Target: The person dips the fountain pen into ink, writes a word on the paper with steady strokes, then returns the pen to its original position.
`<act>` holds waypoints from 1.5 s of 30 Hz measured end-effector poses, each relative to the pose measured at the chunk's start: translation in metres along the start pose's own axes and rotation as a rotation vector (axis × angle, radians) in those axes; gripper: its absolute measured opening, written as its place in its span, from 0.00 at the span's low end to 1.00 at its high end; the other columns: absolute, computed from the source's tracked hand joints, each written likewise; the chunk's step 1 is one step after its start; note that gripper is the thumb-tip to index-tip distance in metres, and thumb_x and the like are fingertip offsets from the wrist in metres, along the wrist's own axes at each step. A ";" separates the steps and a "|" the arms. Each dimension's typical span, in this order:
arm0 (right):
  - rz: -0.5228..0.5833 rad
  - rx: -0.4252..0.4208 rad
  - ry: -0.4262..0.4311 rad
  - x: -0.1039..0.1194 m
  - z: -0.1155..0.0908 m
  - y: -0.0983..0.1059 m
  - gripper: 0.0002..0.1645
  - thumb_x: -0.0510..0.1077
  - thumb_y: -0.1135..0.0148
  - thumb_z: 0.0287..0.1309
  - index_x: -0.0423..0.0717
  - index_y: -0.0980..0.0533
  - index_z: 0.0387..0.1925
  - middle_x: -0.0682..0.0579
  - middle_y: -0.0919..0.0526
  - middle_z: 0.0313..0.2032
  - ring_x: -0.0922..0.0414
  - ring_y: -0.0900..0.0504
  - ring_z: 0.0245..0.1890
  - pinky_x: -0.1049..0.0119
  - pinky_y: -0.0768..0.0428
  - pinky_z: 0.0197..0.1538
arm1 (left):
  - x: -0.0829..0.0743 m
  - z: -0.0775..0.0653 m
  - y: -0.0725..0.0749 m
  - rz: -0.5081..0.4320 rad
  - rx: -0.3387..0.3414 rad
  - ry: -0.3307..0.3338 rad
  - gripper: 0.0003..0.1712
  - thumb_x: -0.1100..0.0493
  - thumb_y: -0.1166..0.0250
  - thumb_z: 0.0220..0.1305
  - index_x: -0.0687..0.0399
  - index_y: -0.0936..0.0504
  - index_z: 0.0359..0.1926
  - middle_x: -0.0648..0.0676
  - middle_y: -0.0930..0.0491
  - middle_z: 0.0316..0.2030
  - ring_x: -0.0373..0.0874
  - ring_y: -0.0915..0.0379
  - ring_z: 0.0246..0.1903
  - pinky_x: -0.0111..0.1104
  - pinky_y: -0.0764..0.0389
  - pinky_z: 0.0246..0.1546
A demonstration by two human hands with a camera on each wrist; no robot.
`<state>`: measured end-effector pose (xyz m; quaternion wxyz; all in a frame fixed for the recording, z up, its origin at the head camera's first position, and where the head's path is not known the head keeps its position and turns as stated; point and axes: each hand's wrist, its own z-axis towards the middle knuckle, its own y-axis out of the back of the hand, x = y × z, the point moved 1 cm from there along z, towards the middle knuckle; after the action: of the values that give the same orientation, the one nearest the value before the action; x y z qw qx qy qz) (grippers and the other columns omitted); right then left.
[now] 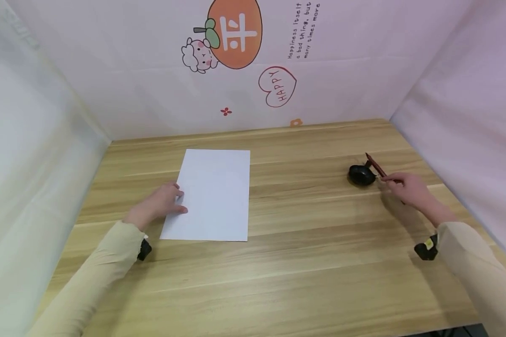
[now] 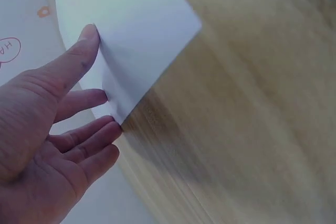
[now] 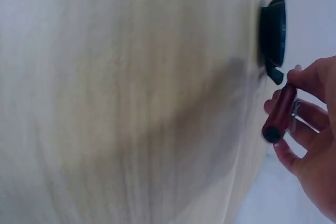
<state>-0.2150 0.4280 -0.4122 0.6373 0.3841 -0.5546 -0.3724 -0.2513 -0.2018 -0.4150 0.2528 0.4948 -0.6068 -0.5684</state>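
A white sheet of paper point(image 1: 212, 196) lies left of the table's middle. My left hand point(image 1: 164, 201) rests at its left edge, thumb over the sheet, the other fingers spread and relaxed along the edge. From the left wrist view, the fingertips touch the paper point(image 2: 142, 30) near one corner. Over on the right, my right hand point(image 1: 409, 189) pinches a slim dark red writing brush point(image 1: 376, 165) between thumb and fingers, its dark end pointing up and left. Just left of that hand sits a small glossy black dish point(image 1: 361, 176). In the right wrist view the brush point(image 3: 283, 108) shows its dark rear end.
The wood-grain table point(image 1: 303, 262) has its front edge at the bottom right. White cloth with printed pictures point(image 1: 236, 32) hangs behind it, and plain cloth point(image 1: 464, 121) flanks both sides. A black wrist camera point(image 1: 427, 249) hangs beneath the right sleeve.
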 end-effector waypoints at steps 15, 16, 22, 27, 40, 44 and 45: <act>0.574 -0.004 -0.086 0.022 -0.001 0.017 0.20 0.34 0.59 0.68 0.42 0.20 0.48 0.70 0.14 0.31 0.74 0.17 0.36 0.81 0.24 0.37 | 0.015 0.000 0.000 -0.085 -0.016 -0.036 0.37 0.54 0.32 0.55 0.68 0.33 0.62 0.74 0.42 0.65 0.69 0.43 0.63 0.56 0.39 0.63; 0.565 -0.005 -0.084 0.023 -0.001 0.017 0.19 0.35 0.58 0.68 0.39 0.22 0.49 0.70 0.14 0.31 0.73 0.17 0.36 0.81 0.25 0.37 | 0.015 0.000 0.000 -0.092 -0.007 -0.038 0.38 0.53 0.32 0.56 0.67 0.34 0.63 0.74 0.46 0.67 0.69 0.47 0.65 0.56 0.41 0.65; 0.622 0.020 -0.065 0.023 -0.001 0.016 0.18 0.35 0.54 0.67 0.43 0.23 0.52 0.70 0.14 0.33 0.73 0.17 0.38 0.80 0.25 0.37 | 0.013 0.003 -0.003 -0.101 0.033 -0.046 0.43 0.49 0.33 0.56 0.64 0.39 0.67 0.71 0.51 0.70 0.68 0.53 0.68 0.55 0.43 0.67; 1.113 0.121 -0.012 0.023 -0.003 0.015 0.18 0.29 0.54 0.64 0.41 0.21 0.49 0.52 0.12 0.37 0.62 0.14 0.40 0.74 0.19 0.43 | 0.007 0.007 -0.003 -0.093 0.033 -0.028 0.46 0.45 0.33 0.55 0.63 0.40 0.68 0.71 0.51 0.70 0.68 0.53 0.68 0.55 0.43 0.67; 1.428 -0.008 0.001 0.029 -0.005 0.016 0.17 0.23 0.53 0.60 0.36 0.22 0.44 0.42 0.13 0.32 0.55 0.13 0.34 0.68 0.17 0.41 | -0.012 0.014 -0.010 0.008 -0.021 -0.070 0.53 0.38 0.31 0.49 0.64 0.39 0.67 0.71 0.39 0.61 0.63 0.40 0.58 0.52 0.36 0.61; 1.384 -0.098 -0.004 0.032 -0.004 0.017 0.12 0.27 0.48 0.59 0.37 0.23 0.41 0.43 0.13 0.29 0.56 0.13 0.31 0.69 0.16 0.38 | -0.022 0.018 -0.013 0.031 -0.029 -0.086 0.55 0.36 0.32 0.48 0.67 0.39 0.67 0.70 0.38 0.59 0.62 0.40 0.57 0.51 0.37 0.62; 1.372 -0.114 -0.010 0.032 -0.003 0.017 0.10 0.28 0.47 0.59 0.37 0.23 0.40 0.44 0.13 0.28 0.56 0.13 0.30 0.69 0.16 0.37 | -0.025 0.018 -0.014 0.035 -0.031 -0.090 0.55 0.35 0.32 0.48 0.67 0.39 0.67 0.70 0.37 0.59 0.62 0.40 0.57 0.51 0.38 0.62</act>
<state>-0.2075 0.4063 -0.3836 0.7458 -0.0897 -0.6547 0.0848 -0.2533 -0.1697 -0.4255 0.2426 0.4540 -0.6174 -0.5949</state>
